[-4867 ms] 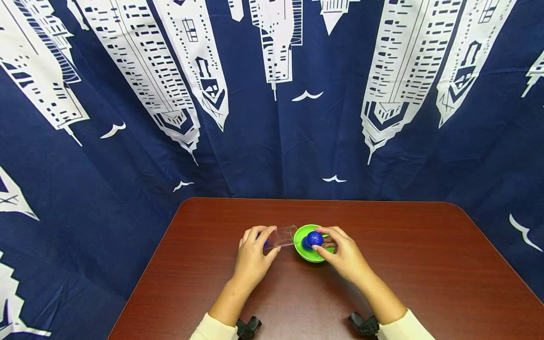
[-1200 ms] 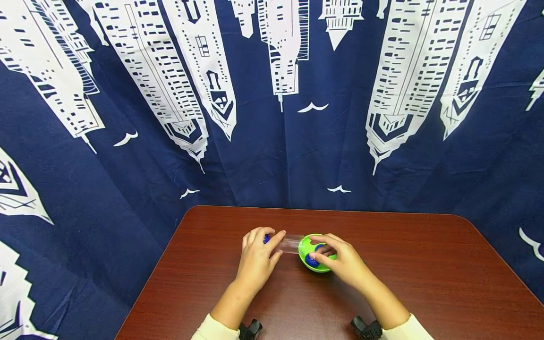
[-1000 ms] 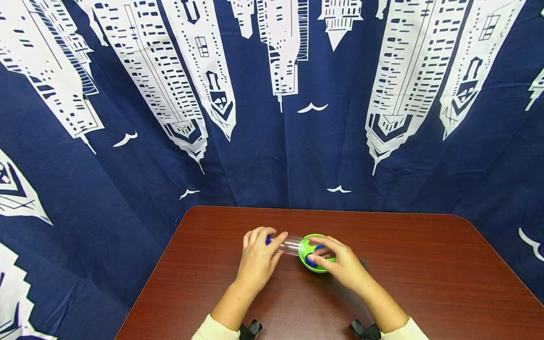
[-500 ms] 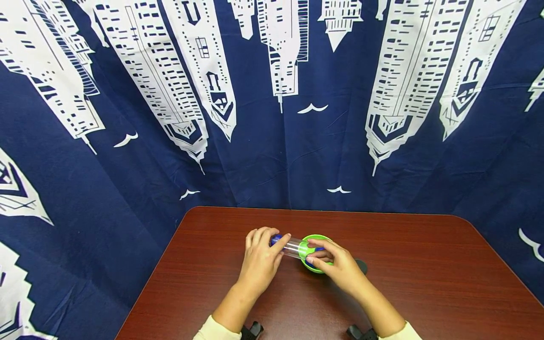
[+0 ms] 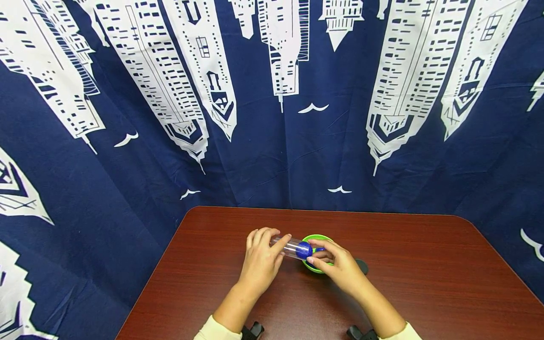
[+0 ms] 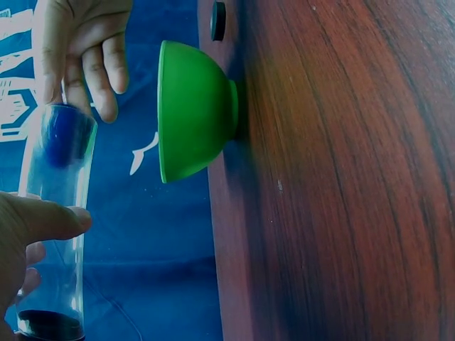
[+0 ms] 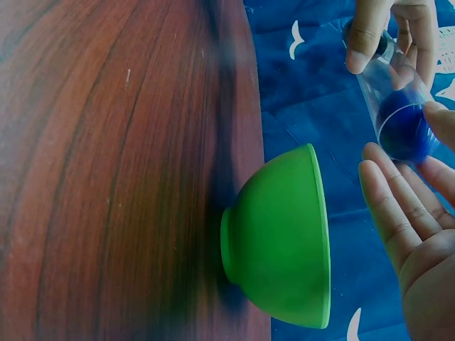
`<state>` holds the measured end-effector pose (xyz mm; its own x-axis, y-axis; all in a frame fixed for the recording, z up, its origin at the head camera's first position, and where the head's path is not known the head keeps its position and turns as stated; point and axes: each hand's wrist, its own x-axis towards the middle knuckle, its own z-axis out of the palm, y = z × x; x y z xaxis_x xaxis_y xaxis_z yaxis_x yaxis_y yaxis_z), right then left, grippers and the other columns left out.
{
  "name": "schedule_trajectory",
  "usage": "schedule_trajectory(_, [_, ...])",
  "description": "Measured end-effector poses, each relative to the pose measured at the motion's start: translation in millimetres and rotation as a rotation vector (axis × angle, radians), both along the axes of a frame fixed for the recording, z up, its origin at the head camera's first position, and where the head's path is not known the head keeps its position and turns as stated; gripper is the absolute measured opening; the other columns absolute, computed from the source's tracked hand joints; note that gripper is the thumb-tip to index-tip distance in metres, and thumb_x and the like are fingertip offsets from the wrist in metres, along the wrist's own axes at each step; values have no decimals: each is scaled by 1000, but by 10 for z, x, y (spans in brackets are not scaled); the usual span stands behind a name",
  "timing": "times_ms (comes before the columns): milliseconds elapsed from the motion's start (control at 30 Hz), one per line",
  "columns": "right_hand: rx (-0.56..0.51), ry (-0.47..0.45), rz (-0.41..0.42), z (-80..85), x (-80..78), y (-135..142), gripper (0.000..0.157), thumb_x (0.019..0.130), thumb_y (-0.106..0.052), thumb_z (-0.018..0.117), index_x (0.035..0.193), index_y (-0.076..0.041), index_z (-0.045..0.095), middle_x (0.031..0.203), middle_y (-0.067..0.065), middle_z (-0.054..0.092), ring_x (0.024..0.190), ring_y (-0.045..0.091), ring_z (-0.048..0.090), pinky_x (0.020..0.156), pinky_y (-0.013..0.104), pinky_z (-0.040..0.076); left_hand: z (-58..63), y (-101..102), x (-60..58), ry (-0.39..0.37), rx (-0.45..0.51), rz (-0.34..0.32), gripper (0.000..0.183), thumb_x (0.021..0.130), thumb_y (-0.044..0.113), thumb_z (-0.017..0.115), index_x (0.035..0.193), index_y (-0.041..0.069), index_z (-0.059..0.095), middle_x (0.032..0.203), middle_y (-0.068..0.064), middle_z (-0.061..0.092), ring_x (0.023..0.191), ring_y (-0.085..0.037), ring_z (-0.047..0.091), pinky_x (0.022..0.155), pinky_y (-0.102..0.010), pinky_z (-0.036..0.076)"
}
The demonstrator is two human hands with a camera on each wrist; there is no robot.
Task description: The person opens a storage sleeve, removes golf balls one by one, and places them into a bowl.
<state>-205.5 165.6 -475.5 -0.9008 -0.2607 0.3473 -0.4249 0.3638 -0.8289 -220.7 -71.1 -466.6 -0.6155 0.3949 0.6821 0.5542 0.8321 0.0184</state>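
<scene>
My left hand (image 5: 260, 260) grips a clear tube (image 5: 291, 246), tilted so its open mouth points right and down over the green bowl (image 5: 316, 236). Just inside that mouth sits a blue ball (image 5: 303, 250), slightly blurred in the left wrist view. A dark cap (image 6: 50, 325) closes the tube's other end. My right hand (image 5: 343, 267) is at the mouth, its thumb and forefinger close to the rim and the other fingers (image 7: 398, 206) loosely extended below. More blue shows inside the bowl, partly hidden by the right hand and the tube.
The bowl stands upright on the brown wooden table (image 5: 408, 278). A dark round disc (image 5: 362, 267) lies on the table just right of the bowl, partly behind the right hand. Behind the table hangs a navy cloth (image 5: 272, 156) with white building prints.
The blue ball has slid along the tube from the left hand's end to the mouth. The tube has tilted down to the right. Earlier, the right hand held a blue ball over the bowl.
</scene>
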Motion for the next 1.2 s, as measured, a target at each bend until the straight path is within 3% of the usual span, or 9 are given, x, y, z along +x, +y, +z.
schedule_trajectory(400, [-9, 12, 8, -15, -20, -9, 44, 93, -22, 74, 132, -5, 63, 123, 9, 67, 98, 12, 71, 83, 20, 58, -16, 3, -3, -6, 22, -15, 58, 74, 15, 89, 126, 29, 70, 122, -1, 63, 118, -25, 56, 106, -48, 39])
schedule_trajectory(867, [-10, 34, 3, 2, -37, -15, 42, 93, -21, 74, 130, -6, 65, 123, 8, 67, 98, 16, 71, 84, 21, 59, -14, 3, -17, 6, 46, -26, 57, 73, 15, 89, 125, 27, 70, 121, -1, 63, 118, -24, 55, 104, -48, 39])
schedule_trajectory(1200, [-10, 78, -10, 31, -28, -7, 39, 91, -16, 75, 128, -10, 66, 117, 6, 68, 98, 12, 71, 84, 22, 59, -57, 8, 13, -65, 54, 10, 55, 77, 21, 88, 127, 27, 68, 120, 0, 62, 118, -23, 55, 104, -47, 41])
